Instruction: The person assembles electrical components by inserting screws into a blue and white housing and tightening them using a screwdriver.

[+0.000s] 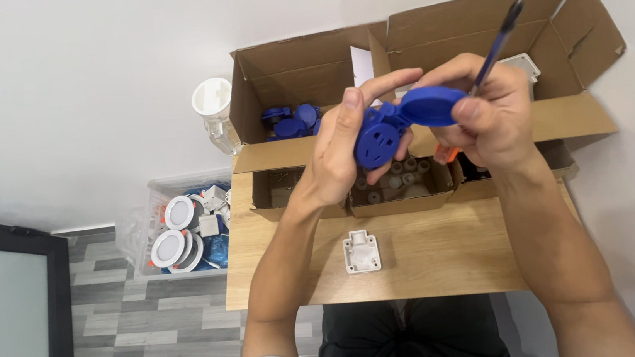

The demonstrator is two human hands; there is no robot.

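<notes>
Behind the wooden table (419, 266), we note two open cardboard boxes (289, 80); the left one holds blue parts (290, 121). Above the table's small boxes (400, 186), our left hand (342, 149) grips a blue socket (377, 135); our right hand (489, 111) clasps its open lid (428, 106) and a screwdriver (498, 41).

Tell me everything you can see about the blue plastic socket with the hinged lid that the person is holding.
The blue plastic socket with a round hinged lid looks like moulded plastic. Its round face shows several dark pin holes and is turned toward the camera. The lid stands open, swung to the right. It is held in the air above the small cardboard boxes on the wooden table. The left hand grips the body; the right hand, which also holds a blue screwdriver, touches the lid.
</notes>
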